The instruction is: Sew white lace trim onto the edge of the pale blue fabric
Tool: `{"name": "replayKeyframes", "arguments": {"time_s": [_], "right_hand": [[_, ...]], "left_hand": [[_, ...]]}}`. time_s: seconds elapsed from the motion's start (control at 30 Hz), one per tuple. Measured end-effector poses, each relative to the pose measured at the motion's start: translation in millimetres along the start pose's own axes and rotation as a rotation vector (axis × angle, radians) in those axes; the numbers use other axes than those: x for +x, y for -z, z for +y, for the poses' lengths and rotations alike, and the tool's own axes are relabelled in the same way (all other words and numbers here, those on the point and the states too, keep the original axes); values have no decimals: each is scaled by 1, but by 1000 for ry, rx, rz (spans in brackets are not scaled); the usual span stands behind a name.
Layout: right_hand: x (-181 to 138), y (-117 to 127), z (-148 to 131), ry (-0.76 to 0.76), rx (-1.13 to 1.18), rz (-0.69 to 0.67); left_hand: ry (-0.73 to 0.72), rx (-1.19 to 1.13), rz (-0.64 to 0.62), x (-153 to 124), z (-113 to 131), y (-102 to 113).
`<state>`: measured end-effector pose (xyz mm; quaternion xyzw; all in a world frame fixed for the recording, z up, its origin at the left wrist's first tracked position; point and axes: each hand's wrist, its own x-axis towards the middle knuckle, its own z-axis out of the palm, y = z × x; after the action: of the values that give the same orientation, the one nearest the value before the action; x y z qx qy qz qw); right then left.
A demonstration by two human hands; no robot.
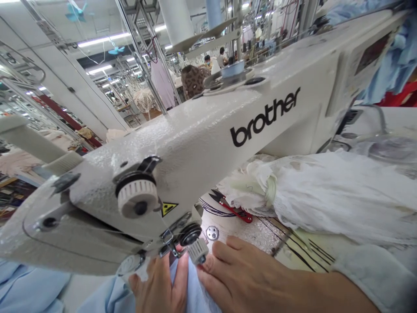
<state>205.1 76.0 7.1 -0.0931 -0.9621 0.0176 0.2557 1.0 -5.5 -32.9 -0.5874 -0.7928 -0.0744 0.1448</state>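
Right sleeve cuff (374,278) & white Brother sewing machine head (195,143) closest to cam, w/ ribbed tension dial (137,195) on front of head. Left hand (159,282) & right hand (247,278) both open, fingers extended, resting on pale blue fabric (195,289); no pinch or grip visible. Fabric lies btwn the hands, just under front end of machine, & runs off toward lower left. Right hand also nr small ribbed white knob (198,251). On speckled tabletop (260,232): red-handled thread snips (231,206) touching edge of bunched white fabric (325,195), round perforated metal disc (212,233) btwn snips & hands. Blue thread spool (233,68) sits on top of head. Co-workers (215,58) seated far behind, past hanging garment (162,82).
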Motion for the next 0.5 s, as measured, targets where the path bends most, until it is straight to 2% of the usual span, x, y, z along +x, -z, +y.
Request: {"name": "replayKeyframes", "arguments": {"time_s": [0.13, 0.33, 0.5], "right_hand": [[1, -7, 0, 6, -10, 9], [1, 0, 2, 14, 6, -2], [-1, -1, 1, -5, -15, 85]], "left_hand": [[-69, 97, 28, -4, 2, -5], [-83, 279, 25, -2, 10, 0], [-92, 281, 75, -3, 6, -7]]}}
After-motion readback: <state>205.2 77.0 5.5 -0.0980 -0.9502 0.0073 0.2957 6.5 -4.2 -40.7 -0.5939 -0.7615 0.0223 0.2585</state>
